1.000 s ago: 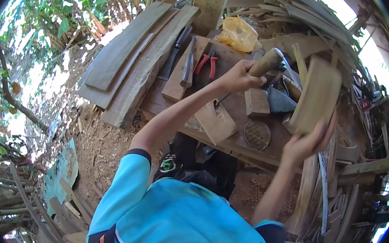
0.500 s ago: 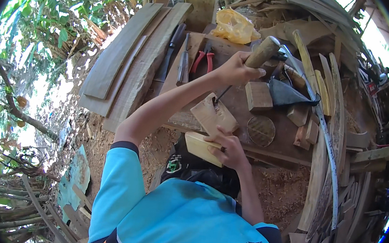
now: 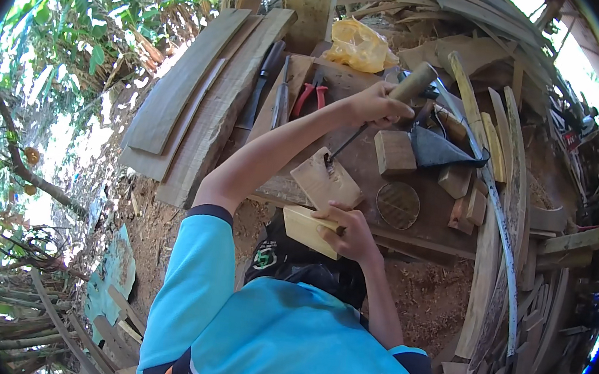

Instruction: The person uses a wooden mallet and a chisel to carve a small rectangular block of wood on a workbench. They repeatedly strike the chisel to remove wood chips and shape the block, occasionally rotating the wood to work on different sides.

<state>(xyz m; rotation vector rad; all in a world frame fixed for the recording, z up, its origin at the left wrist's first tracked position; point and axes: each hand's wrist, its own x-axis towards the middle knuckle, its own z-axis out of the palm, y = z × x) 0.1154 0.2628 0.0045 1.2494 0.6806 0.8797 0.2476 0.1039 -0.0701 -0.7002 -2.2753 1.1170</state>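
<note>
My left hand [image 3: 379, 104] is closed around the thick wooden handle [image 3: 413, 82] of a tool with a thin dark shaft [image 3: 349, 141]. The shaft slants down to a dark-edged hole in a light wooden piece [image 3: 325, 181] on the bench's near edge; the tip is hidden there. My right hand [image 3: 354, 234] grips a pale wooden block [image 3: 308, 229] just below, its fingers also reaching the near end of the holed piece. I cannot tell whether the two pieces are joined. A round wooden disc [image 3: 397, 204] lies to the right.
Red-handled pliers [image 3: 313, 96], a chisel [image 3: 282, 95] and another long tool [image 3: 263, 79] lie left on the bench. Wooden blocks [image 3: 394, 153] and a dark axe-like blade [image 3: 440, 149] are right. Planks [image 3: 186, 89] flank the left side; a yellow plastic bag [image 3: 360, 45] sits behind.
The tool's handle has tipped slightly to the right and down in my left hand, its shaft still at the hole. My right hand keeps its hold on the block. The whole view has shifted slightly.
</note>
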